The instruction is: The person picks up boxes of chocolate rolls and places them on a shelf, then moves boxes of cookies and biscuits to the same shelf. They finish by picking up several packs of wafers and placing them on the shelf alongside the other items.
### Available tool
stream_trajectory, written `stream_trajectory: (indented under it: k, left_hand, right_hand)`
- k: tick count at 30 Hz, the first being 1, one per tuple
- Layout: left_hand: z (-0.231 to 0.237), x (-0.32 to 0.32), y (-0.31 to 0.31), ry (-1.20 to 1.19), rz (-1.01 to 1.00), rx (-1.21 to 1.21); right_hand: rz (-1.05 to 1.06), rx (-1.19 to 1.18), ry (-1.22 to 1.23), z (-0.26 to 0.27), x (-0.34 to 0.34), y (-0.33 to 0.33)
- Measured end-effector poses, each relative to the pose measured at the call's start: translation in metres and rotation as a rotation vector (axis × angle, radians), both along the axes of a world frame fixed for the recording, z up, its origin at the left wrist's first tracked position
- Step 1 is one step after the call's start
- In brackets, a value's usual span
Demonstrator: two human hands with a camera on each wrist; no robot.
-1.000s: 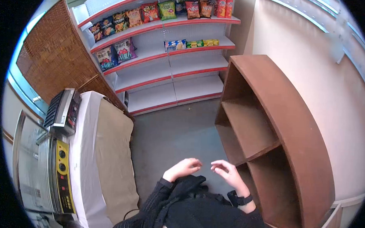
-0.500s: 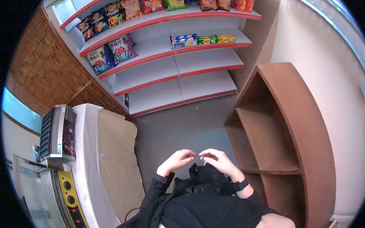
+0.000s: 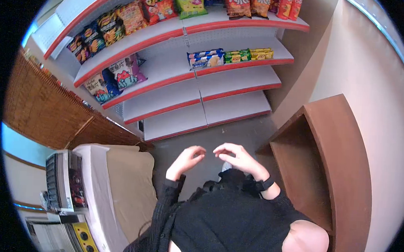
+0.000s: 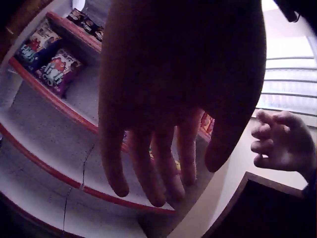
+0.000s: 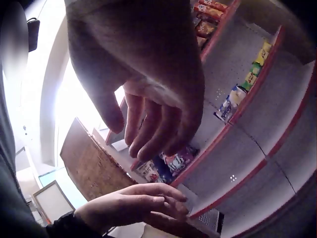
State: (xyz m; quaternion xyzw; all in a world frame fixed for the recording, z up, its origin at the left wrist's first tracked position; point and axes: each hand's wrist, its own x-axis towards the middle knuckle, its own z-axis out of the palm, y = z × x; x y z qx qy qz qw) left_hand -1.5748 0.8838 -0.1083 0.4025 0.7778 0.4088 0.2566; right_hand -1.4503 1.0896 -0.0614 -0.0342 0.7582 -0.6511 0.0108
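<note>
My left hand (image 3: pixel 186 162) and right hand (image 3: pixel 239 158) are held up in front of my body in the head view, fingertips turned toward each other with a small gap between. Both hold nothing. In the left wrist view the left hand's fingers (image 4: pixel 156 168) hang loosely, a little spread. The right wrist view has the right hand's fingers (image 5: pixel 153 121) relaxed and gently bent. Ahead stands a white shelf unit with red edges (image 3: pixel 245 69). Its upper shelf carries several snack bags (image 3: pixel 157 6); the one below holds biscuit packs (image 3: pixel 207 59) and bags of chips (image 3: pixel 127 72).
On my right stands a brown wooden shelf (image 3: pixel 343 150) against a pale wall. To my left are a cloth-covered table (image 3: pixel 127 181), a grill-like appliance (image 3: pixel 66 181) and a machine with a yellow knob panel (image 3: pixel 85 239). A woven screen (image 3: pixel 45 105) stands behind them. Grey floor (image 3: pixel 215 134) lies ahead.
The white shelves appear larger and nearer, and the brown shelf and table have slid back toward me. Both hands have risen in the view, still empty.
</note>
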Motion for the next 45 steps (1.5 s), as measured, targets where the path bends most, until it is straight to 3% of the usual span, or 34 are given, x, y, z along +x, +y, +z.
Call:
stream_trajectory:
  k: [4,8,10,11,16,18,20,22,24,30,32,34,38,40,41,42,44,45]
  left_hand:
    - [0.016,-0.058,0.061,0.152,-0.098,0.027]
    - [0.023,-0.105,0.105,0.181,-0.134,0.038]
    - [0.021,-0.137,0.125,0.196,-0.165,0.036]
    - [0.011,-0.160,0.132,0.299,-0.190,0.055]
    - [0.018,-0.274,0.181,0.566,-0.182,0.011]
    - [0.008,-0.336,0.210,0.656,-0.171,-0.118]
    - [-0.001,-0.379,0.233,0.695,-0.154,-0.016]
    - [0.006,-0.400,0.246,0.824,-0.086,-0.278]
    - [-0.010,-0.434,0.255,0.818,-0.151,-0.256]
    - [-0.025,-0.473,0.262,0.581,-0.324,-0.434]
    - [-0.031,-0.479,0.260,0.657,-0.332,-0.362]
    - [-0.032,-0.485,0.258,0.531,-0.387,-0.135]
    - [-0.027,-0.489,0.242,0.556,-0.357,0.052]
    - [-0.011,-0.481,0.231,0.390,-0.253,0.066]
    - [-0.005,-0.480,0.226,0.163,-0.312,0.121]
    - [0.002,-0.472,0.217,0.158,-0.323,0.111]
    - [0.015,-0.442,0.195,-0.292,-0.275,0.198]
    - [0.021,-0.427,0.185,-0.305,-0.287,0.184]
  right_hand:
    - [-0.049,-0.168,-0.015,0.000,-0.038,0.038]
    - [-0.120,-0.029,-0.023,-0.006,-0.063,0.060]
    - [-0.139,-0.091,-0.023,-0.005,-0.065,0.067]
    - [-0.185,-0.045,-0.010,-0.004,-0.066,0.070]
    - [-0.492,-0.033,-0.060,-0.007,-0.066,0.071]
    - [-0.673,-0.109,-0.077,-0.016,-0.060,0.064]
    - [-0.811,-0.105,-0.099,-0.029,-0.056,0.057]
    - [-0.948,-0.111,-0.137,-0.030,-0.062,0.042]
    - [-1.101,-0.159,-0.131,-0.020,-0.073,0.024]
    - [-1.178,-0.166,-0.089,-0.024,-0.121,-0.026]
    - [-1.138,-0.107,-0.087,-0.025,-0.136,-0.039]
    - [-1.148,-0.144,-0.118,-0.025,-0.150,-0.051]
    - [-1.131,-0.140,-0.141,-0.019,-0.175,-0.063]
    - [-1.083,-0.054,-0.154,-0.015,-0.183,-0.066]
    - [-1.094,-0.066,-0.146,-0.014,-0.187,-0.067]
    - [-1.106,-0.079,-0.141,-0.013,-0.191,-0.068]
    - [-1.124,-0.110,-0.160,-0.008,-0.199,-0.067]
    - [-1.147,-0.098,-0.157,-0.006,-0.203,-0.066]
